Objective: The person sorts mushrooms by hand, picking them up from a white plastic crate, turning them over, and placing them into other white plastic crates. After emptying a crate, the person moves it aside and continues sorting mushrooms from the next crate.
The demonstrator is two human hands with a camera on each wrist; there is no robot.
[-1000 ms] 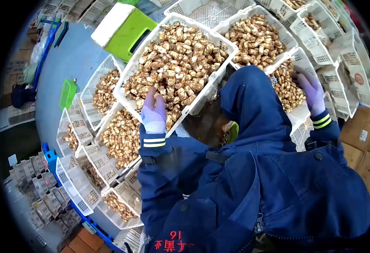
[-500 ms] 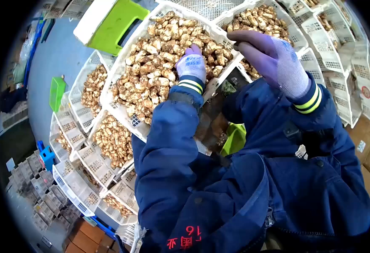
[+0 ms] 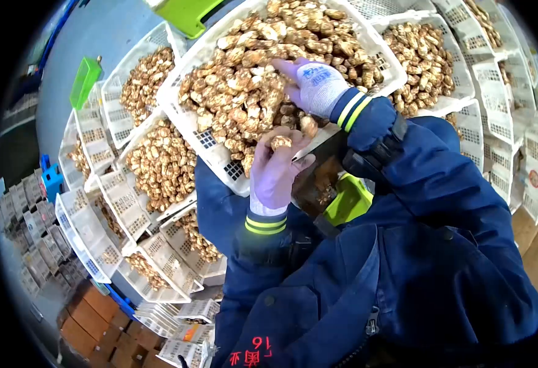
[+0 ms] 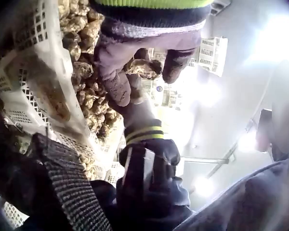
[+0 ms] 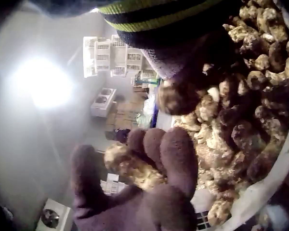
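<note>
Stubby brown-and-white mushrooms (image 3: 244, 92) heap up in the large white crate (image 3: 174, 113) before the person. At its near edge the gloved left hand (image 3: 272, 175) grips a mushroom (image 3: 281, 142), its cut-off-looking end showing between curled fingers; the right wrist view shows the same mushroom (image 5: 132, 166) lying across the palm. The gloved right hand (image 3: 321, 89) is over the heap, back of the hand up, just beyond the left. Under its palm side a second mushroom (image 3: 309, 126) sticks out, and in the right wrist view this mushroom (image 5: 176, 96) sits at the hand's end.
More white crates of mushrooms stand left (image 3: 161, 162) and right (image 3: 422, 67). A bright green container (image 3: 348, 199) sits low by the knees. A green stool-like piece (image 3: 189, 12) is beyond the large crate, and a green scoop-like box (image 3: 86, 83) lies on the blue floor.
The left hand has drawn back from mid-heap to the near edge, now with a mushroom. The right hand has swung left from the right-hand crate onto the large crate's heap. The head view has shifted.
</note>
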